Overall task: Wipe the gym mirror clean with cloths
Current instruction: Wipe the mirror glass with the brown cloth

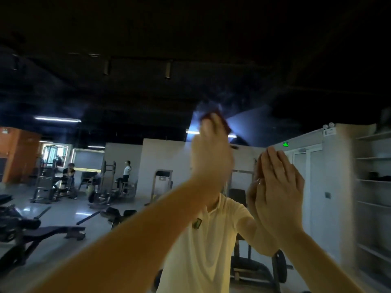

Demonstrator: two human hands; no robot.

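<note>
Weight bench is noted lower left; shelves at right edge; green exit sign is seen right of centre.

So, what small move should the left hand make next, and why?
Probably sweep the cloth a little higher. The left hand presses it on the mirror, and a pale haze shows on the glass just above it.

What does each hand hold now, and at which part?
The left hand presses a dark red cloth on the mirror, covering the cloth's lower part; blur hides any grip. The right hand lies flat, fingers straight; no cloth shows clearly.
</note>
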